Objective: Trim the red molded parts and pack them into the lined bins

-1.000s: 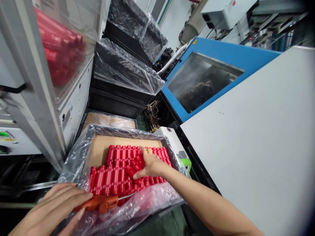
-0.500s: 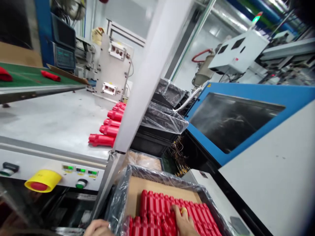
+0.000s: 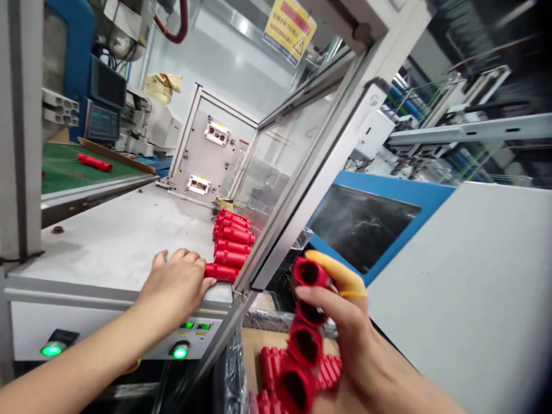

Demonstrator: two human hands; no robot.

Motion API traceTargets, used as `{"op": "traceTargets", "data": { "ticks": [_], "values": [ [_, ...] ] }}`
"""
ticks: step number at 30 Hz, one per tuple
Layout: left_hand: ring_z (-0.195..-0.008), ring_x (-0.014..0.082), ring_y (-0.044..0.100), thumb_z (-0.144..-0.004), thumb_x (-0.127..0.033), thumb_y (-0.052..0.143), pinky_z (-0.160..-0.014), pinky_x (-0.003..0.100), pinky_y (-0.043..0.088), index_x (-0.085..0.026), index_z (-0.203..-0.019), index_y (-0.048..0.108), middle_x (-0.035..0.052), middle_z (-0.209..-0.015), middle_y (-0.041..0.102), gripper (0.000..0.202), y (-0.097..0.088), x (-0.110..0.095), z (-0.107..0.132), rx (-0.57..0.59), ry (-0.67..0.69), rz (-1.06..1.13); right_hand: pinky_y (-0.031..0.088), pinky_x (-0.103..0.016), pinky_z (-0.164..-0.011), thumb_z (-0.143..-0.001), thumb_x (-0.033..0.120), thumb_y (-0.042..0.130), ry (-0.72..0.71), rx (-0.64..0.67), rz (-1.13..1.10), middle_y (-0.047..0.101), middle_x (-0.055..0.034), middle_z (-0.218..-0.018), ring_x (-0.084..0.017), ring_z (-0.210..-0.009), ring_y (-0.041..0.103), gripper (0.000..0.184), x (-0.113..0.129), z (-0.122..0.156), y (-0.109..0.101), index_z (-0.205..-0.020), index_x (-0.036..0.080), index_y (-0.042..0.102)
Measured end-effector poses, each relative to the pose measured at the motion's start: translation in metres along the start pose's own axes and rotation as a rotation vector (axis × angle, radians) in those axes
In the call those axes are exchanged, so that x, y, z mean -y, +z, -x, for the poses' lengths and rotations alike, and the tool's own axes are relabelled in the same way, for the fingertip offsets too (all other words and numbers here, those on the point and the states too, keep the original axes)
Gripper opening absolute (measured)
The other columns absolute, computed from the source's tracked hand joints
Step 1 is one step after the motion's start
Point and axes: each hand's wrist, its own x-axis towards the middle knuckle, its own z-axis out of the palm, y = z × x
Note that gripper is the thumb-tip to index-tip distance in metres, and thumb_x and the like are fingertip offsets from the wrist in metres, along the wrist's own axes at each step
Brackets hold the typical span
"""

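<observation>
My right hand (image 3: 351,339) is raised in front of me, closed around several red plastic tubes (image 3: 304,339) stacked with their open ends facing me; its forefinger wears a yellow finger cot. My left hand (image 3: 175,284) rests on the grey machine table (image 3: 107,241), fingers curled over the nearest of a row of red tubes (image 3: 230,238) lying by the frame post. Below, more red tubes (image 3: 271,374) lie in a plastic-lined box.
A slanted aluminium frame post (image 3: 302,172) with a clear panel stands between my hands. Lit green buttons (image 3: 52,349) sit on the panel below the table. A green conveyor (image 3: 69,167) carries one red tube at the far left. A blue machine (image 3: 375,213) stands to the right.
The view swung up from the box to the machine table. My right hand lifted out of the box holding several red tubes. My left hand moved up onto the table to the row of tubes.
</observation>
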Motion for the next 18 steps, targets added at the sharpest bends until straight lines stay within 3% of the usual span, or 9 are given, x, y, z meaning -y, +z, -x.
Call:
{"op": "traceTargets", "data": {
  "ticks": [2,4,7,10,12,14,18],
  "values": [
    [-0.114,0.0372,0.063,-0.1,-0.034,0.055,-0.099,0.06,0.042,-0.016,-0.098,0.074,0.0133,-0.107,0.074,0.026,-0.002,0.0,-0.005,0.015,0.004,0.012,0.056,-0.053,-0.107,-0.069,0.025,0.085,-0.173,-0.001,0.0,0.014,-0.0159,-0.161,-0.042,-0.147,0.036,0.103,0.036,-0.042,-0.013,-0.152,0.032,0.025],
    [-0.111,0.038,0.064,-0.098,-0.035,0.057,-0.092,0.057,0.045,-0.017,-0.1,0.074,0.0144,-0.108,0.074,0.025,-0.004,0.004,-0.006,0.027,0.019,0.03,0.051,-0.052,-0.111,-0.068,0.02,0.084,-0.296,-0.027,0.06,0.016,-0.0155,-0.157,-0.039,-0.148,0.032,0.102,0.057,-0.087,-0.013,-0.151,0.03,0.026],
    [-0.111,0.0383,0.064,-0.097,-0.036,0.058,-0.089,0.054,0.046,-0.019,-0.111,0.074,0.0146,-0.112,0.073,0.028,-0.007,0.01,-0.007,0.042,0.032,0.064,0.039,-0.06,-0.118,-0.065,0.025,0.087,-0.401,0.004,0.236,0.017,-0.019,-0.153,-0.042,-0.148,0.021,0.101,0.064,-0.152,0.003,-0.148,0.023,0.03],
    [-0.114,0.0392,0.063,-0.097,-0.039,0.059,-0.092,0.054,0.046,-0.017,-0.112,0.074,0.017,-0.113,0.072,0.031,-0.009,0.013,-0.009,0.046,0.021,0.107,0.043,-0.067,-0.109,-0.064,0.036,0.09,-0.357,0.142,0.432,0.017,-0.0215,-0.155,-0.047,-0.141,0.023,0.104,0.058,-0.199,0.024,-0.15,0.022,0.032],
    [-0.116,0.0395,0.063,-0.095,-0.04,0.062,-0.095,0.055,0.047,-0.012,-0.116,0.072,0.0194,-0.115,0.072,0.037,-0.009,0.014,-0.01,0.047,0.004,0.144,0.049,-0.065,-0.099,-0.062,0.037,0.091,-0.286,0.258,0.549,0.019,-0.0231,-0.156,-0.049,-0.137,0.027,0.108,0.052,-0.218,0.035,-0.151,0.022,0.032],
    [-0.125,0.0396,0.06,-0.094,-0.041,0.063,-0.101,0.055,0.046,-0.005,-0.134,0.061,0.0238,-0.127,0.069,0.053,-0.008,0.015,-0.011,0.041,-0.02,0.185,0.053,-0.062,-0.094,-0.057,0.037,0.094,-0.225,0.354,0.632,0.022,-0.0238,-0.154,-0.049,-0.134,0.031,0.114,0.048,-0.227,0.043,-0.152,0.022,0.033],
    [-0.151,0.0368,0.037,-0.096,-0.049,0.057,-0.118,0.052,0.037,0.003,-0.159,0.024,0.0297,-0.162,0.038,0.088,-0.003,0.011,-0.017,0.041,-0.056,0.282,0.055,-0.059,-0.092,-0.052,0.037,0.097,-0.157,0.485,0.682,0.029,-0.0232,-0.152,-0.049,-0.133,0.036,0.12,0.044,-0.231,0.052,-0.153,0.022,0.034]
  ]
}}
